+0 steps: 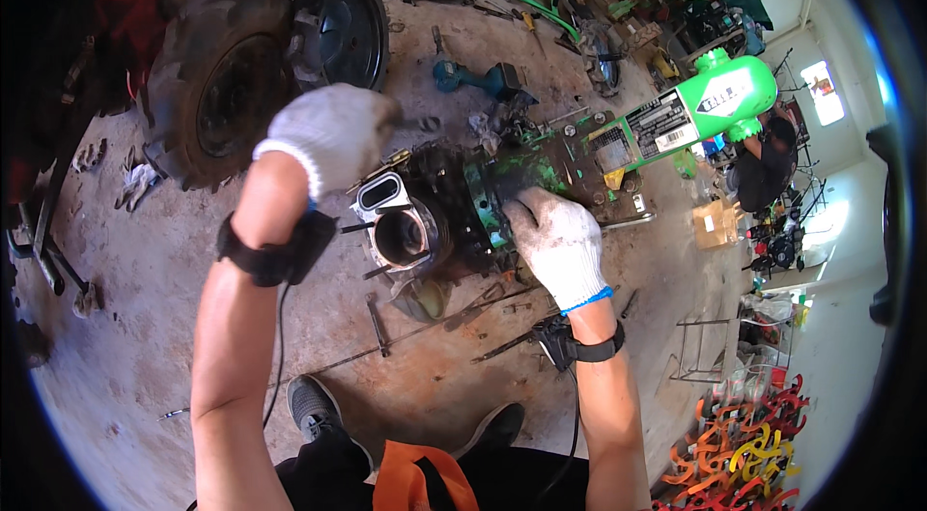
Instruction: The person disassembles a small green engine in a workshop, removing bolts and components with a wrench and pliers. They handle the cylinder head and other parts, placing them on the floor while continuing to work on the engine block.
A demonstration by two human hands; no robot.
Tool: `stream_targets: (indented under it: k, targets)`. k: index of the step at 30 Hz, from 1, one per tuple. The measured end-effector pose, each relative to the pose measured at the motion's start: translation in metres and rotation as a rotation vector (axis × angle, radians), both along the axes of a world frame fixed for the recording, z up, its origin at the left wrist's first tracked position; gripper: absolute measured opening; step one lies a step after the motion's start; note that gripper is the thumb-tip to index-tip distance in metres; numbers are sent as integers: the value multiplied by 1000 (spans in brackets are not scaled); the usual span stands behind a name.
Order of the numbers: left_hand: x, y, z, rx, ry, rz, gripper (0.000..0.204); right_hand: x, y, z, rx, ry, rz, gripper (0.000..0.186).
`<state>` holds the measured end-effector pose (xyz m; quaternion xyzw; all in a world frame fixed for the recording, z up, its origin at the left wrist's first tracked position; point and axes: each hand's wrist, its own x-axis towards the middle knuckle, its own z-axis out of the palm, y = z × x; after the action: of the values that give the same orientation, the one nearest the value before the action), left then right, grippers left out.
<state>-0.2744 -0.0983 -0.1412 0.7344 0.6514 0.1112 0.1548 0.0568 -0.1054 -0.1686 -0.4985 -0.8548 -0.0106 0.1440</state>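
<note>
An engine block with an open cylinder bore [404,239] and a green flange [483,205] lies on the floor in front of me. My left hand [333,136], in a white knit glove and blurred by motion, is closed above the block's left side. A grey metal tool, which looks like a wrench [422,124], sticks out from its fingers. My right hand [558,239], in a soiled white glove, rests at the green flange with its fingers curled. The tips are hidden, so what they pinch cannot be made out. Right of the flange stretches a green-and-dark machine body ending in a bright green tank [729,98].
A big tyre [227,91] and a dark wheel rim [352,33] stand at the far left. A blue cordless power tool [478,79] lies beyond the engine. A metal bar [377,326] lies near my feet. Orange and yellow parts [744,453] pile up at lower right. Another person [768,168] crouches far right.
</note>
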Motion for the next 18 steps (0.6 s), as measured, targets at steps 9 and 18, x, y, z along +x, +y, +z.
stream_targets:
  k: [9, 18]
  targets:
    - [-57, -46, -51, 116, -230, 22, 34, -75, 66, -17, -85, -317, 293, 24]
    - [-79, -98, -129, -23, -564, 152, 35, -92, 95, -25, -122, -553, 446, 24]
